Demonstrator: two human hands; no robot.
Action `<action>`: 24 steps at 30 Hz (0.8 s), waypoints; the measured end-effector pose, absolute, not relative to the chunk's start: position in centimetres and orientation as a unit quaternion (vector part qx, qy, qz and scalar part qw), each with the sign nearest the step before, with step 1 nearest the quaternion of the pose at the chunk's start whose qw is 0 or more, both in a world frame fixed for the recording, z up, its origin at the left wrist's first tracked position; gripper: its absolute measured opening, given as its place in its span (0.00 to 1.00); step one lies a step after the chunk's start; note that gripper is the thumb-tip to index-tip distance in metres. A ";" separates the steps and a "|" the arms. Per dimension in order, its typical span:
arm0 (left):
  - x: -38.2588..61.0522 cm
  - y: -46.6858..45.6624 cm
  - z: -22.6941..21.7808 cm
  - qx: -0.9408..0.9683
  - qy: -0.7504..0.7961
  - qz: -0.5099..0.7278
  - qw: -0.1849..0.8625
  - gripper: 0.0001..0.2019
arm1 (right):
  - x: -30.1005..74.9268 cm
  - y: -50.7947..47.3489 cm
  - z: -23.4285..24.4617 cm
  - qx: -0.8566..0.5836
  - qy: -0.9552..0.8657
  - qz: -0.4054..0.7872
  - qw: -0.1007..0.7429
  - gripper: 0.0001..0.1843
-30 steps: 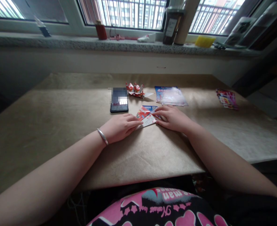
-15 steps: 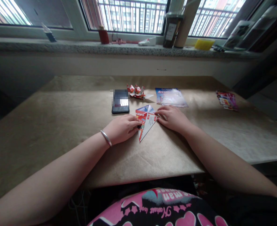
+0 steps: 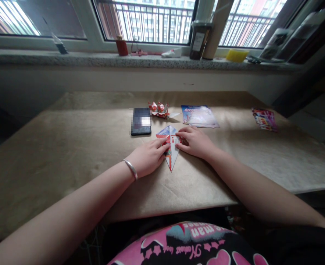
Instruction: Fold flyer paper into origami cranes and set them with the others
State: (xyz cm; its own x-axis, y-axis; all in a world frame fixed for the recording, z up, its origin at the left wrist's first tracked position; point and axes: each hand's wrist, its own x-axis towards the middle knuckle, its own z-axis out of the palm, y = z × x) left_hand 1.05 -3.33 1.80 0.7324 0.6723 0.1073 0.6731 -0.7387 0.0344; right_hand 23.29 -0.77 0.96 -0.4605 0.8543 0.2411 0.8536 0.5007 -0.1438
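A kite-shaped folded paper point(image 3: 174, 152), printed red, white and blue, lies flat on the table with its long point toward me. My left hand point(image 3: 150, 154), a silver bangle at its wrist, rests on the left flap with fingers stretched out and pressed down. From the other side, my right hand point(image 3: 197, 142) touches the right flap; its thumb and forefinger are apart and its fingertips sit on the paper. Whether any fingertip reaches under an edge, I cannot tell.
Behind the paper lie a phone point(image 3: 141, 123), a red-and-white folded paper figure point(image 3: 159, 110) and several blue printed sheets point(image 3: 199, 116). Colourful cards point(image 3: 265, 119) lie far right. The windowsill point(image 3: 151, 63) carries a dark jar point(image 3: 199, 40) and a yellow object point(image 3: 236, 56).
The folded paper has turned so its long point faces me more directly. My left hand has moved further over it, and my right fingertips have shifted inward onto the right flap.
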 end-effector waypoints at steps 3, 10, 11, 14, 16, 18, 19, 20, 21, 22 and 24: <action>1.5 -3.4 2.1 -0.917 -0.400 -0.003 0.008 0.23 | 22.8 -0.8 0.8 -0.500 -0.855 0.000 0.137 0.29; 1.5 -2.9 2.0 -0.906 -0.423 0.003 0.011 0.27 | 22.7 -0.3 0.3 -0.496 -0.856 0.011 0.146 0.30; 1.4 -2.8 1.9 -0.904 -0.427 -0.001 0.011 0.28 | 22.7 -0.3 0.3 -0.494 -0.856 0.014 0.150 0.30; 1.3 -2.9 1.7 -0.903 -0.428 -0.020 0.005 0.30 | 22.7 -0.4 0.3 -0.493 -0.855 0.021 0.160 0.28; 1.2 -3.0 1.6 -0.901 -0.432 -0.033 0.002 0.30 | 22.7 -0.4 0.4 -0.493 -0.854 0.027 0.163 0.28; 1.2 -3.1 1.5 -0.892 -0.450 -0.044 0.002 0.29 | 22.8 -0.5 0.4 -0.491 -0.855 0.035 0.164 0.28; 1.2 -3.1 1.4 -0.888 -0.457 -0.048 0.001 0.29 | 22.8 -0.4 0.4 -0.490 -0.855 0.040 0.165 0.28; 1.2 -3.2 1.4 -0.886 -0.462 -0.049 -0.001 0.29 | 22.8 -0.4 0.4 -0.489 -0.855 0.045 0.166 0.28; 1.2 -3.2 1.3 -0.884 -0.465 -0.050 -0.003 0.30 | 22.9 -0.4 0.4 -0.487 -0.856 0.050 0.167 0.28; 1.2 -3.2 1.3 -0.882 -0.468 -0.049 -0.005 0.30 | 22.9 -0.3 0.3 -0.486 -0.856 0.055 0.169 0.27; 1.3 -3.2 1.2 -0.880 -0.473 -0.043 -0.010 0.32 | 23.0 -0.3 0.3 -0.481 -0.857 0.064 0.175 0.27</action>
State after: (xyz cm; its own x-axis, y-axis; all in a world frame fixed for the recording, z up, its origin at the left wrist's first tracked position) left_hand 1.32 -3.18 1.21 0.5490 0.8333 0.0650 0.8316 -0.5524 0.0584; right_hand 22.99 -0.28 0.26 -0.4766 0.8462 0.2381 0.8015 0.5296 -0.2777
